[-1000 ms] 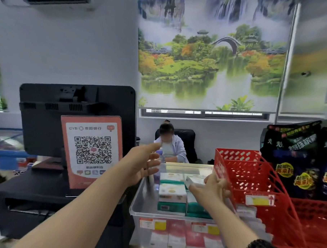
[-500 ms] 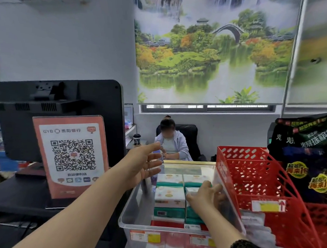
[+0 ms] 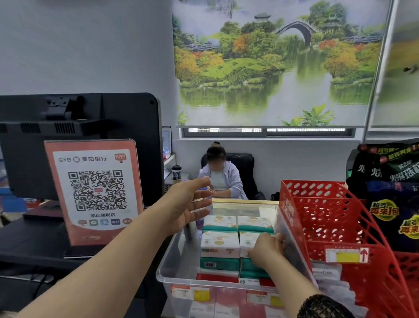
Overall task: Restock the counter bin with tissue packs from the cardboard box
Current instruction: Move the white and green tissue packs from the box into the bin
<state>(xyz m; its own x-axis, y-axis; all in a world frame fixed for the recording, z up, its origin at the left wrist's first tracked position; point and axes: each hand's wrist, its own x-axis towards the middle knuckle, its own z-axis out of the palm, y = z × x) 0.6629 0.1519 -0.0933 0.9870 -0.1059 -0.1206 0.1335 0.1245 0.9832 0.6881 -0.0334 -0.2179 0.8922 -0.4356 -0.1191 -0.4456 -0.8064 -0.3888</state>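
A clear plastic counter bin (image 3: 175, 265) holds several white-and-green tissue packs (image 3: 220, 242) stacked in rows, with red packs under them. My right hand (image 3: 268, 250) lies inside the bin at its right side, fingers closed over the top front-right tissue pack (image 3: 248, 240). Over the bin's left wall hovers my left hand (image 3: 189, 207), fingers spread and holding nothing. The cardboard box is out of view.
A red perforated plastic rack (image 3: 333, 224) stands right against the bin. A QR-code sign (image 3: 94, 190) and a black monitor (image 3: 85, 129) stand to the left. Dark snack bags (image 3: 394, 191) hang at far right. A person sits behind the counter (image 3: 218, 176).
My right hand has gone down into the bin with a tissue pack and set it on the front-right stack. The left hand stayed open above the bin's left side. The view moved closer.
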